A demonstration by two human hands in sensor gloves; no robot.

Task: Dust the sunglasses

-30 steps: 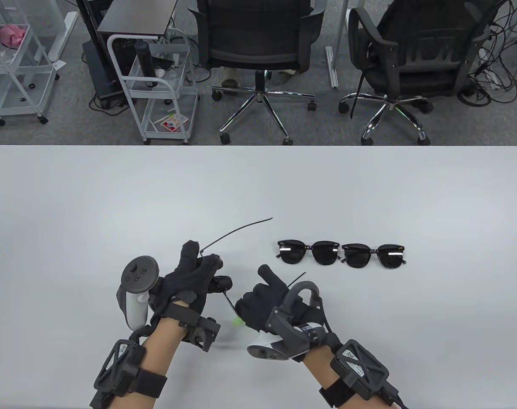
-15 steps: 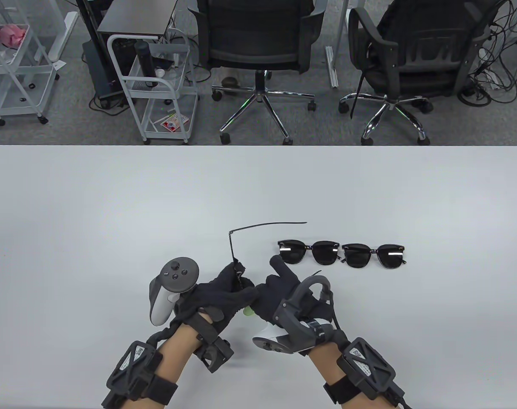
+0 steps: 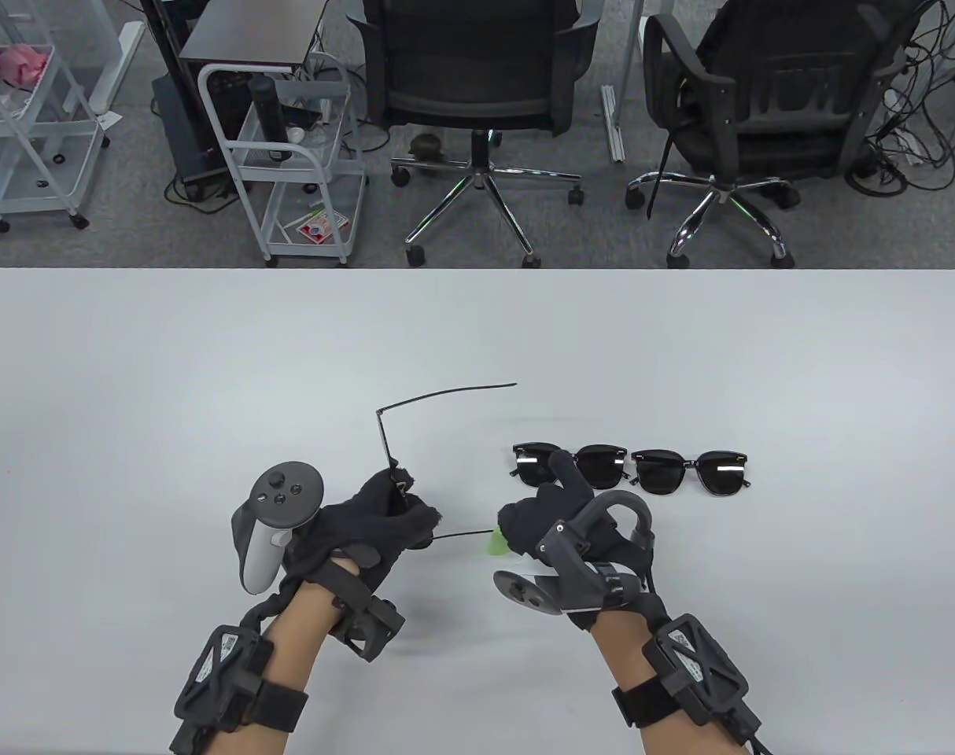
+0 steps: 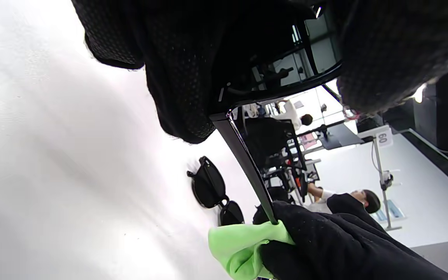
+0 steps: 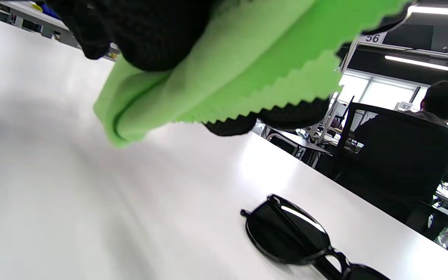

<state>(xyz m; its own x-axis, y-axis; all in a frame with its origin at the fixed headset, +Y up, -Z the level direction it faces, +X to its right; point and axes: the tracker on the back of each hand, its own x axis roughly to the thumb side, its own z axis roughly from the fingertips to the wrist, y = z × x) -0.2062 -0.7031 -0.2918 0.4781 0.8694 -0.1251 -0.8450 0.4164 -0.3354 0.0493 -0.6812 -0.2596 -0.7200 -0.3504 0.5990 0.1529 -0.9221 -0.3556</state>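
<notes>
Left hand (image 3: 367,523) grips a pair of open sunglasses (image 3: 391,464) by the front frame, held above the white worktop (image 3: 131,377). One temple arm rises from the fingers and bends away at the hinge, pointing off to the far right of the hand; the other temple arm (image 3: 462,536) runs level from the hand toward the right hand (image 3: 556,519). In the left wrist view the fingers (image 4: 185,77) close around the frame and lens (image 4: 286,62), and the near temple (image 4: 247,167) slants down to the opposite glove.

Right hand pinches a green cleaning cloth (image 3: 498,543) around the tip of that temple arm — the left wrist view shows the cloth (image 4: 239,245) bunched in the glove (image 4: 333,241) where the temple ends. In the right wrist view the cloth (image 5: 224,70) hangs folded from the fingers (image 5: 150,35), its zigzag edge free. The index finger stands extended away from the body; the other fingers curl on the cloth.

Two further pairs lie folded on the worktop just beyond the right hand, side by side and lenses up — the nearer pair (image 3: 570,465) partly behind the raised index finger, the second pair (image 3: 691,472) touching or almost touching it on the side away from the left hand. The nearer one also appears in both wrist views (image 5: 286,237) (image 4: 212,190).
</notes>
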